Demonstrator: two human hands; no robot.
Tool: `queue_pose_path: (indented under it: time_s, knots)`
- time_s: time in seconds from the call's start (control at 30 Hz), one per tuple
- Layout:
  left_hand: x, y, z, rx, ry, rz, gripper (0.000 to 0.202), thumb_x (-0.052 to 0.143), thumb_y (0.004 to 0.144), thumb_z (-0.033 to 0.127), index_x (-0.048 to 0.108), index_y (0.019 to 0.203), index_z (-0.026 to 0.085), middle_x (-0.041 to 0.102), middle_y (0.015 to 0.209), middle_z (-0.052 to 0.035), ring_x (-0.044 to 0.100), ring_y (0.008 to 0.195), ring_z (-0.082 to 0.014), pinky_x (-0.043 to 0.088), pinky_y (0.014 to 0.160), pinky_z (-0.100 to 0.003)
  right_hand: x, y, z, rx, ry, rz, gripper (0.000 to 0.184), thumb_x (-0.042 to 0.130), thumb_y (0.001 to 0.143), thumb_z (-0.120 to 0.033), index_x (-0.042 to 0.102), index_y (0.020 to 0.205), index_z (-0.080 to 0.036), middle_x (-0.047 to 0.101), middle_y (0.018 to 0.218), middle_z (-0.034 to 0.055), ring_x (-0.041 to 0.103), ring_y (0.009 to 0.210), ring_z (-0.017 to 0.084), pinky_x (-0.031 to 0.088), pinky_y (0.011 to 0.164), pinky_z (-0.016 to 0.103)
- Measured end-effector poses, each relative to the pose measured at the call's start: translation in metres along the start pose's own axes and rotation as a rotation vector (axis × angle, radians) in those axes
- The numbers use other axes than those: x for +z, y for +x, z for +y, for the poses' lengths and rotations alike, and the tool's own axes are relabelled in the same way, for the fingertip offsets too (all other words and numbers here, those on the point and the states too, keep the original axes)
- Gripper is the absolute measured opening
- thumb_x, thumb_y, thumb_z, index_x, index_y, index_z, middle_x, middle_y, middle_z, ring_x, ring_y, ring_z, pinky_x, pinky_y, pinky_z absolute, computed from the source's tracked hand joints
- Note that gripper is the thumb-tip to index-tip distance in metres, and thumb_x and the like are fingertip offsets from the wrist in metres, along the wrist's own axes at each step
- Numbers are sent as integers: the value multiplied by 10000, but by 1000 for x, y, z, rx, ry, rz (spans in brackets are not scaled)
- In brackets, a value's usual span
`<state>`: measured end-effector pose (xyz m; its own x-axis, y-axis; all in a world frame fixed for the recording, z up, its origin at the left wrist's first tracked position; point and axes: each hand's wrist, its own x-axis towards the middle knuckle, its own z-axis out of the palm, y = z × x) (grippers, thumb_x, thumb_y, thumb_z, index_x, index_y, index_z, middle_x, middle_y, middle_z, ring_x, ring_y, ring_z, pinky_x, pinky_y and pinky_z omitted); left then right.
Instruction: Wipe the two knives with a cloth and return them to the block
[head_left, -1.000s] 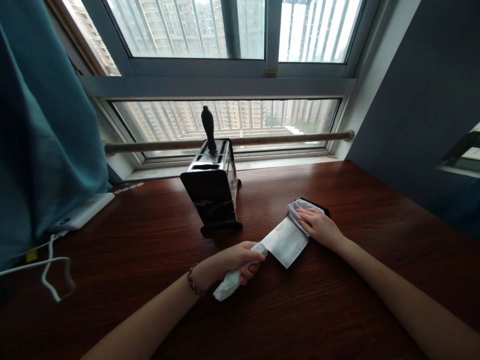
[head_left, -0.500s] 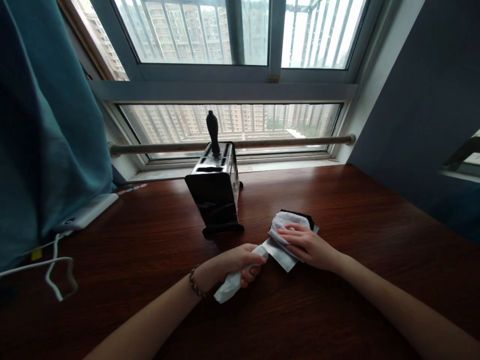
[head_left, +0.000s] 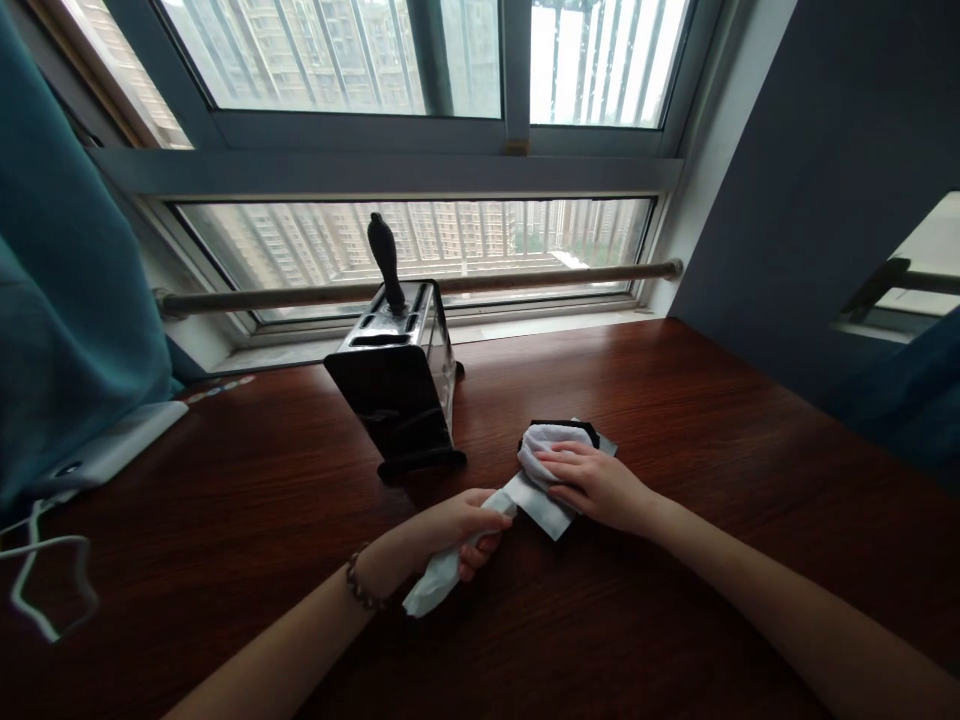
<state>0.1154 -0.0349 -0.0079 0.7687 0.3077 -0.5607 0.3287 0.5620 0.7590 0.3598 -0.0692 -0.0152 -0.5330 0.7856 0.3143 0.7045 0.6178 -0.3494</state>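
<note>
Cleaver (head_left: 546, 513), broad and pale grey, its white-wrapped handle (head_left: 433, 587) clamped in the left hand (head_left: 463, 517), slants over the tabletop (head_left: 600, 630), long axis pointing away rightward beneath a whitish cloth (head_left: 538, 443) that the right hand (head_left: 606, 488) covers with outstretched fingers, grip unclear, a black knife block (head_left: 390, 397) standing farther left.

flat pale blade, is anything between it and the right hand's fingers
Yes: a bunched white cloth lies under the fingers of the right hand, over the flat pale blade. The palm's underside is hidden.
</note>
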Motion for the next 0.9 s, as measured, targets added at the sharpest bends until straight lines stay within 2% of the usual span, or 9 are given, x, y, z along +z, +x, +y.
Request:
queue_pose_path:
  time_s: [0.2, 0.33, 0.57, 0.7, 0.8, 0.87, 0.9]
  knots:
    - [3, -3, 3, 1, 2, 15, 334, 639, 711, 342, 361, 834, 201, 396, 581, 71, 274, 376, -17, 264, 350, -148, -3, -4, 50, 203, -155, 82, 295, 500, 882, -267, 598, 1157, -227, 584, 1189, 32, 488, 1121, 250, 425, 938, 395]
    - [2, -3, 2, 14, 14, 8, 309, 632, 713, 334, 370, 801, 195, 408, 584, 66, 284, 383, -18, 263, 353, -147, -4, -8, 64, 314, -262, 125, 245, 514, 862, -235, 638, 1071, -200, 618, 1120, 55, 531, 1048, 259, 455, 892, 397]
    - [1, -3, -1, 24, -2, -8, 289, 619, 718, 313, 367, 799, 200, 396, 575, 67, 284, 373, -18, 282, 345, -143, -2, -14, 69, 394, -471, 157, 187, 487, 841, -167, 628, 955, -212, 643, 1037, 29, 565, 930, 256, 484, 719, 366]
    - [2, -5, -1, 39, 11, -3, 265, 614, 723, 301, 379, 787, 197, 411, 585, 59, 305, 377, -23, 317, 347, -148, -4, -15, 74, 468, -569, 181, 158, 455, 842, -141, 600, 823, -200, 650, 870, 50, 575, 825, 261, 448, 615, 356]
    - [2, -6, -2, 48, 25, -6, 261, 616, 719, 306, 393, 791, 193, 416, 591, 56, 309, 379, -24, 342, 351, -157, -7, -12, 62, 460, -473, 290, 146, 445, 877, -209, 587, 858, -181, 630, 855, 74, 576, 792, 254, 436, 631, 355]
    - [1, -6, -3, 48, 29, -9, 274, 622, 712, 318, 397, 808, 194, 415, 595, 57, 308, 376, -22, 342, 349, -156, -10, -9, 43, 342, -286, 343, 149, 451, 883, -229, 578, 923, -163, 616, 885, 83, 568, 806, 237, 438, 694, 349]
    - [0, -5, -3, 48, 29, -10, 281, 623, 709, 324, 396, 814, 196, 413, 596, 58, 305, 374, -20, 336, 346, -153, -11, -7, 31, 249, -170, 331, 148, 461, 880, -231, 573, 941, -155, 609, 877, 82, 559, 806, 225, 438, 718, 343]
